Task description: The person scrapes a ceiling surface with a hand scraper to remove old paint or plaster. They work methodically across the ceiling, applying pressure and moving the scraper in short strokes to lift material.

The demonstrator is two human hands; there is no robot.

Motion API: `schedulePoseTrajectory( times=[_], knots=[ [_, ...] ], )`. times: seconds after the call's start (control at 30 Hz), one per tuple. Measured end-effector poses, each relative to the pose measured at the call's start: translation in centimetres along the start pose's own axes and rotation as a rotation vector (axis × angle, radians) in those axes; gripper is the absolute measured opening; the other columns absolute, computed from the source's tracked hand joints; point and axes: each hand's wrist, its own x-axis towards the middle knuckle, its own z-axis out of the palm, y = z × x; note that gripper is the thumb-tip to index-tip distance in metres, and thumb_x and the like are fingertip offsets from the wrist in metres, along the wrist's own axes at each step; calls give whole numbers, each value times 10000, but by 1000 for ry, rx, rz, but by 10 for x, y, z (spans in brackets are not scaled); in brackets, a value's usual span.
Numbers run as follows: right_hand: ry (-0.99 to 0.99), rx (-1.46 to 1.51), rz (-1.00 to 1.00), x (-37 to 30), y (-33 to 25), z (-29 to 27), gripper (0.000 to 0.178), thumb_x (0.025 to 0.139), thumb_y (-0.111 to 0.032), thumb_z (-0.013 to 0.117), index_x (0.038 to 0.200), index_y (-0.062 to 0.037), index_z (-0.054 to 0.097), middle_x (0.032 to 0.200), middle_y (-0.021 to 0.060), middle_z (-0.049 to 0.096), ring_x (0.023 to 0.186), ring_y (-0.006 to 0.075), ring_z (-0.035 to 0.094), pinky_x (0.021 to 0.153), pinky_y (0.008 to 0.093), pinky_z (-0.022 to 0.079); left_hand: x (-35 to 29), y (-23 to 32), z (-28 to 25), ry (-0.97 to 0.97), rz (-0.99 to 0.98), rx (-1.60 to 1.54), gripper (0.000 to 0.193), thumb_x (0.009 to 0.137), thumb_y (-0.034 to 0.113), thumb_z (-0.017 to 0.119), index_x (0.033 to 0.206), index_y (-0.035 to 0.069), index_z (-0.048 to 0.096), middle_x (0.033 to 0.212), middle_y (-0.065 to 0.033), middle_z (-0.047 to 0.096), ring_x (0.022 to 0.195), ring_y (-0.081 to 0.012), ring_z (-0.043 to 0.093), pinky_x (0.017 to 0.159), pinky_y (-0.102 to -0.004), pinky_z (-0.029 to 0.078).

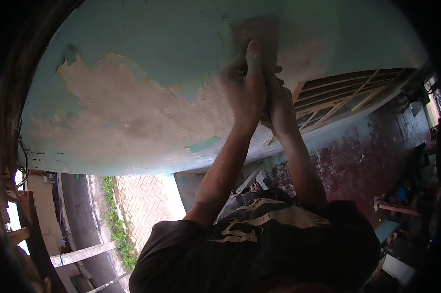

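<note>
Both of my arms reach up to a painted surface (191,29), with a broad, flat-bladed scraper (264,29) against it. My left hand (246,95) is closed around the scraper's handle, its thumb lying along the tool toward the blade. Close beside it on the right, my right hand (281,105) is also closed on the handle, its fingers partly hidden. Most of the handle is covered by my hands. To the left of them spreads a large pinkish-brown bare patch (132,107), with ragged edges of green-blue paint around it.
A wooden-slatted window grille (347,93) lies right of my hands. Beyond it is a flaking dark-red wall (337,156). At lower left are brick paving (145,198), a green plant strip (113,215) and a pale beam (81,255). Dim clutter (401,210) sits at the far right.
</note>
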Motion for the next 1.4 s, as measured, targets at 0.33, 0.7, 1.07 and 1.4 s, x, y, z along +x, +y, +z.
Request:
schedulePoseTrajectory(
  times=[0.33, 0.7, 1.07, 1.4],
  knots=[
    [-150, -228, 479, -51, 95, -91, 659, 1029, -619, 352, 659, -97, 510, 501, -21, 418, 363, 98, 392, 358, 291, 269, -77, -128, -92, -203, -402, 270, 464, 1014, 355, 582, 832, -64, 666, 644, -100, 651, 650, -114, 642, 594, -302, 520],
    [-378, -1471, 115, -68, 68, -135, 488, 868, -467, 719, 858, 21, 715, 730, 200, 686, 725, 341, 696, 709, 434, 530, -171, -95, -294, -529, -538, 1197, 481, 912, 441, 667, 1040, -21, 711, 1019, -245, 715, 956, -390, 698, 827, -450, 553],
    [-737, -280, 66, -70, -4, 88, 265, 1063, -295, 475, 1024, -42, 543, 623, 0, 501, 434, 53, 436, 378, 230, 326, -95, 41, -194, -5, 56, -20, 465, 1061, 329, 507, 1198, -102, 614, 1154, -209, 697, 1100, -243, 652, 977, -359, 482],
    [-463, 59, -17, -78, -10, 178, 291, 1073, -318, 436, 1067, -54, 559, 677, -22, 512, 430, 35, 411, 352, 224, 290, -29, 115, -178, 93, 183, 122, 452, 1051, 324, 527, 1013, -97, 687, 886, -185, 738, 868, -220, 723, 760, -303, 544]
  ],
)
